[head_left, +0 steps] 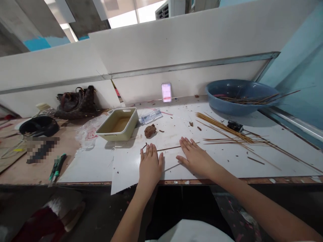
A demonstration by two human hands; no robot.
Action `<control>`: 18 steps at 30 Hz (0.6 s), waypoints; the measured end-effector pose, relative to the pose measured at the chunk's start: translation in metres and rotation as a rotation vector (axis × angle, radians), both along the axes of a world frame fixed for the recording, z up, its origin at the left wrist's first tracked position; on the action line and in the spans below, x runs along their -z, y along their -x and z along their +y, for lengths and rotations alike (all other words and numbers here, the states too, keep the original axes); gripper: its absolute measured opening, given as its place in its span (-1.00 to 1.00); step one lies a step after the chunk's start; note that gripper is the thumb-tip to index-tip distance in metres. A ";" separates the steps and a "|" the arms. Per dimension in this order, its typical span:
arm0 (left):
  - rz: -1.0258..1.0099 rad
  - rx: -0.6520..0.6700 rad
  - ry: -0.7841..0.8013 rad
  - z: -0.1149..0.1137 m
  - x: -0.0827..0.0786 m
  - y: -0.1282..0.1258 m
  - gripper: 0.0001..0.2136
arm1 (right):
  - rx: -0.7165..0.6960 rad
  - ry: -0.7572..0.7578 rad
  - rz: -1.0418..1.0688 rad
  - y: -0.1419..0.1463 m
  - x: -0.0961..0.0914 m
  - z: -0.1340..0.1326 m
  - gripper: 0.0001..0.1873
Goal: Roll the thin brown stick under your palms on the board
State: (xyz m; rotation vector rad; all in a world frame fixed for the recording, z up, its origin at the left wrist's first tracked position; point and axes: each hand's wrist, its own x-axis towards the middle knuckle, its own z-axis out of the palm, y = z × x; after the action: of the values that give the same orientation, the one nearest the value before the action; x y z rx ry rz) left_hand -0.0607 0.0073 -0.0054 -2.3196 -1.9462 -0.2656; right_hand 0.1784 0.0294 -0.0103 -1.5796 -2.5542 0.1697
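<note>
A thin brown stick [169,148] lies crosswise on the white sheet covering the table. My left hand [150,164] rests flat over its left end, fingers stretched out. Over the right part of the stick lies my right hand [195,157], palm down with the thumb apart. Just beyond my left fingertips sits a lump of brown, clay-like paste [150,131], with small crumbs around it. To the right of my right hand, a loose bundle of thin yellowish sticks [222,125] is spread out, and several darker sticks cross it.
A pale green plastic bin [114,136] stands left of the paste. A blue basin [232,108] holding sticks is at back right. A phone [166,92] leans on the partition. Green-handled cutters [58,167], a black headband-like object [39,126] and a brown handbag [77,104] lie left.
</note>
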 end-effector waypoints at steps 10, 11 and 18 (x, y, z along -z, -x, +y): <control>0.007 0.049 0.026 -0.025 0.008 0.014 -0.44 | -0.028 -0.075 0.038 -0.010 0.017 -0.020 -0.02; 0.013 0.029 0.032 -0.015 0.004 0.010 -0.43 | -0.017 -0.053 0.031 -0.008 0.013 -0.010 -0.01; 0.003 0.029 -0.016 -0.022 0.008 0.008 -0.44 | 0.012 -0.044 0.025 -0.006 0.012 -0.018 0.00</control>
State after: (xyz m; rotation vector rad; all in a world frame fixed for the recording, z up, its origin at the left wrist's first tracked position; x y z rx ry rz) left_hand -0.0691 -0.0146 -0.0138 -2.3384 -1.9037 -0.2795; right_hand 0.1847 0.0119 -0.0219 -1.5670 -2.5111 0.1300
